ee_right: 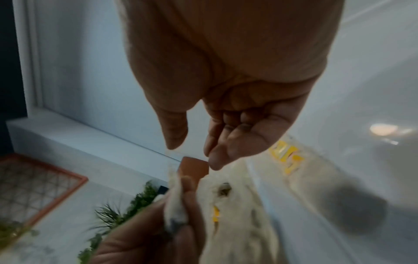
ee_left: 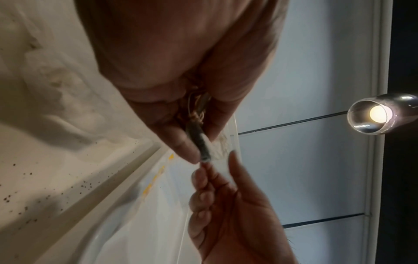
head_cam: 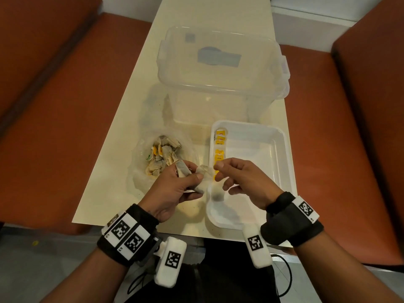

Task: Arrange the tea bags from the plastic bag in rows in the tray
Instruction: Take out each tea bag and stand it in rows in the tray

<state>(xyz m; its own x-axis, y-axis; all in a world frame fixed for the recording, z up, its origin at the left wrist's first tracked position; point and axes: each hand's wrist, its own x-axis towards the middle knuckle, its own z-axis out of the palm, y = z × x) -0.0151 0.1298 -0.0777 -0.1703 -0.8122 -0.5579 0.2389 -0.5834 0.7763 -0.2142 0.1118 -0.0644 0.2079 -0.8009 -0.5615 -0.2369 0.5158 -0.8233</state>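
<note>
My left hand (head_cam: 175,186) grips a few grey-white tea bags (head_cam: 202,182) just above the tray's left rim; the left wrist view shows one tea bag (ee_left: 202,146) edge-on between its thumb and fingers. My right hand (head_cam: 218,169) hovers right beside them. Its thumb and forefinger are apart over the top of the tea bag (ee_right: 176,201) and hold nothing. The white tray (head_cam: 282,138) has one row of tea bags with yellow tags (head_cam: 220,145) along its left wall. The crumpled plastic bag (head_cam: 140,171), left of the tray, holds several more tea bags (head_cam: 164,154).
A clear lidded storage box (head_cam: 218,68) stands behind the tray and the bag. The cream table (head_cam: 113,171) is narrow, with orange-brown bench seats (head_cam: 54,106) on both sides. Dark tea specks dot the table beside the tray.
</note>
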